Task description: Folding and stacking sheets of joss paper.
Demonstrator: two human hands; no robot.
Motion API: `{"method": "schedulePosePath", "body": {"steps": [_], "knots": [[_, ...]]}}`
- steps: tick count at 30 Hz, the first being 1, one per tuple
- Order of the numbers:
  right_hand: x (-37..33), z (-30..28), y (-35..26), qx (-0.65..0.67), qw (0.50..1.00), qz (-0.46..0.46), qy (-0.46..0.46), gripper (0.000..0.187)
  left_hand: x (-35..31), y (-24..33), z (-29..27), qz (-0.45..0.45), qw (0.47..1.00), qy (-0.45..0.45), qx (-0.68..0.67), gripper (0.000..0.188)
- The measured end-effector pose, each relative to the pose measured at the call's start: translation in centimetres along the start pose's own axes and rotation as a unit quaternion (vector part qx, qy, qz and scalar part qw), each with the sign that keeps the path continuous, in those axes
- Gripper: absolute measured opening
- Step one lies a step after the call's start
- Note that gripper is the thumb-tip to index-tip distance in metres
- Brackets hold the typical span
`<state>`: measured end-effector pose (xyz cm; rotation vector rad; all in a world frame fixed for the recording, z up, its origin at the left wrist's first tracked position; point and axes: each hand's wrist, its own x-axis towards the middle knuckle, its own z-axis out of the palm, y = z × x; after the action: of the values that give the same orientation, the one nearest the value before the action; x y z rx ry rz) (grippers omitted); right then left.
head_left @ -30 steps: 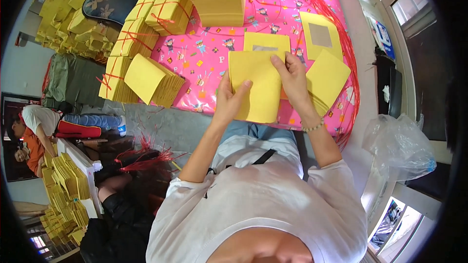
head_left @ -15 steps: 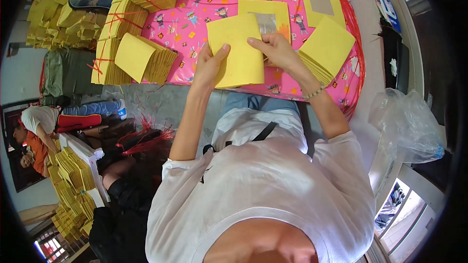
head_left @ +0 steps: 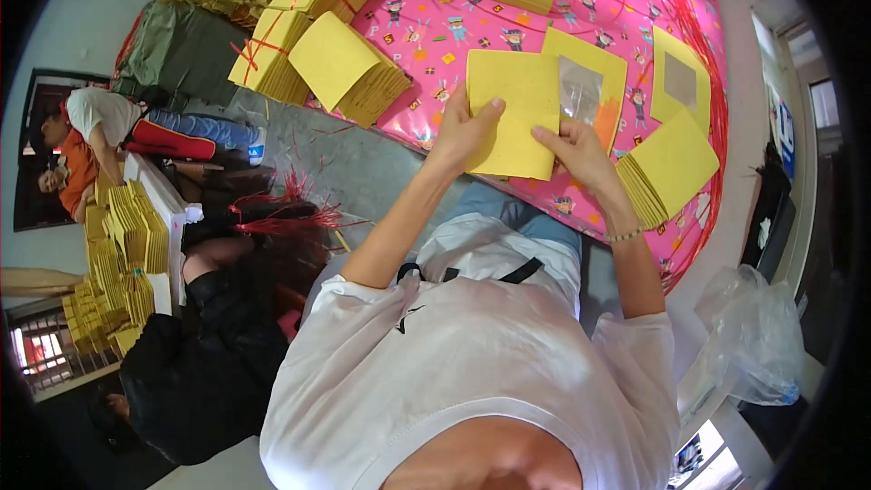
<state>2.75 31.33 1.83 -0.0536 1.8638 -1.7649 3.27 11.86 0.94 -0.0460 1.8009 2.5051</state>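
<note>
A yellow paper packet [head_left: 515, 104] is held flat over the near edge of the pink table. My left hand [head_left: 464, 134] grips its left edge, thumb on top and fingers underneath. At the lower right edge my right hand [head_left: 581, 156] pinches it with the thumb on top; its fingertips are partly hidden. Beyond the packet lies a yellow sheet [head_left: 606, 63] with a silvery square and an orange patch. To the right rests a fanned pile of yellow papers [head_left: 671, 172], and above it a yellow sheet with a grey square [head_left: 667, 50].
Yellow paper bundles tied with red string [head_left: 272, 50] line the table's left side, beside a loose stack [head_left: 349, 68]. Red strings [head_left: 717, 127] run along the right edge of the pink tablecloth [head_left: 408, 18]. At left, other people sit near more yellow stacks [head_left: 136, 227]. A clear plastic bag [head_left: 748, 336] hangs at right.
The view has swung, so the table appears farther right and lower. My right hand has slid down the packet's right edge. Both hands still hold it.
</note>
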Motion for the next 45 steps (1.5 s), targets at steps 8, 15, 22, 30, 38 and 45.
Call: {"method": "schedulePosePath", "body": {"steps": [8, 15, 22, 30, 38, 45], "knots": [[-0.7, 1.2, -0.2, 0.008, 1.000, 0.007, 0.002, 0.030, -0.4, 0.9, 0.1, 0.007, 0.999, 0.044, 0.015, 0.036], [-0.2, 1.7, -0.6, -0.046, 0.997, 0.020, -0.061, 0.030, -1.0, 2.1, -1.6, 0.039, 0.994, 0.104, -0.017, 0.036], [3.7, 1.8, -3.9, 0.051, 0.995, -0.088, 0.011, 0.025, -3.0, 3.2, -2.1, 0.028, 0.999, 0.039, 0.016, 0.039], [5.2, 4.9, -5.2, 0.042, 0.990, -0.131, -0.008, 0.023, -3.9, 3.7, -4.0, 0.054, 0.996, 0.068, -0.004, 0.041], [7.6, 8.7, -5.6, -0.039, 0.976, -0.162, -0.140, 0.029, -4.0, 6.1, -7.2, 0.079, 0.982, 0.165, -0.048, 0.037], [13.9, 14.2, -11.5, -0.151, 0.947, -0.211, -0.190, 0.034, -1.0, 11.0, -14.8, 0.133, 0.960, 0.242, 0.051, 0.039]]}}
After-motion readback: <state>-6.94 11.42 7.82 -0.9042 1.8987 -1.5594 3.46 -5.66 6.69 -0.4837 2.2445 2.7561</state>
